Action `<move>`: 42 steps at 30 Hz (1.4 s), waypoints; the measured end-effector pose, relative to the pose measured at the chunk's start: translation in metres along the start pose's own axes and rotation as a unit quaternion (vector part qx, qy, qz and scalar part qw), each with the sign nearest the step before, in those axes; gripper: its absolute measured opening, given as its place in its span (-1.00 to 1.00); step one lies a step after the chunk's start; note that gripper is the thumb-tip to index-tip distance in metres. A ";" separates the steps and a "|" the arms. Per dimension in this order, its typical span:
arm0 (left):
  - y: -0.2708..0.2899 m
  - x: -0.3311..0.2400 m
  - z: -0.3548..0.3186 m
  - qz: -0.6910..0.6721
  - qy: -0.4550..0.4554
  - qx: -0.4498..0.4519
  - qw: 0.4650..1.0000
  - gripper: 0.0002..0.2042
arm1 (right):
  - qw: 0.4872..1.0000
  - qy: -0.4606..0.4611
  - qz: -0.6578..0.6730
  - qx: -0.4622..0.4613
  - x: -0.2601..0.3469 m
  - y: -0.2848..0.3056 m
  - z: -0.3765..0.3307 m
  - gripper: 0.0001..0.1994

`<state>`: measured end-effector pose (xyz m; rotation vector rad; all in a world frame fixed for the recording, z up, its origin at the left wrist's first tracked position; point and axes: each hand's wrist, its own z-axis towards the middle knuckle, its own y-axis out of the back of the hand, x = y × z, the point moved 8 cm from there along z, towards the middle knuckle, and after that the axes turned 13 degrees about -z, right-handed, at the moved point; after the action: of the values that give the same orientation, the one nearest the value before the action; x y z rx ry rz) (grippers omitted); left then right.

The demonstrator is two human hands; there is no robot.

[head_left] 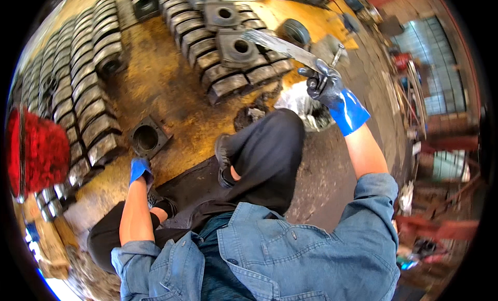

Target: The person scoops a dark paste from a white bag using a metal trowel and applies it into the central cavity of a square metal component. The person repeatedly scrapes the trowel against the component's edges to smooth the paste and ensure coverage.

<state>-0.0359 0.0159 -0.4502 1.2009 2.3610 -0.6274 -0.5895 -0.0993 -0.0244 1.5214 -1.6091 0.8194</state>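
My right hand [326,87], in a blue glove blackened over the fingers, is closed on a long flat metal strip [282,47]. The strip's far end looks smeared with something grey and reaches over the blocks to the left. Low on the left is my left hand [141,171], also in a blue glove, right at the near edge of a square dark metal block [147,137] with a round hole. Its fingers are hidden, so I cannot tell whether it grips the block. Two similar blocks with round holes, a nearer one [237,48] and a farther one [222,14], lie atop rows of metal pieces.
Long rows of curved metal pieces [98,112] fill the left side, beside a red object [41,150]. A dark ring-shaped part [294,32] stands at the back. A white plastic bag [303,106] lies beyond my bent knee [280,140]. The floor is stained yellow.
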 end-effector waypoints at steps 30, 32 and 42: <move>0.048 -0.008 0.005 0.117 0.003 0.109 0.987 -0.95 | 0.616 0.058 -0.720 -0.315 -0.298 0.164 -0.101 -0.64; 0.054 -0.005 0.007 0.141 -0.005 0.079 0.987 -0.94 | 0.623 0.061 -0.717 -0.307 -0.286 0.167 -0.118 -0.63; 0.017 -0.008 -0.038 0.308 -0.024 0.035 0.950 -0.88 | 0.856 0.106 0.393 -0.318 -0.345 0.245 -0.060 -0.64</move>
<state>-0.0240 0.0410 -0.4189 1.8122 1.7770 -0.5107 -0.8275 0.1476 -0.2799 0.2640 -2.0603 0.7085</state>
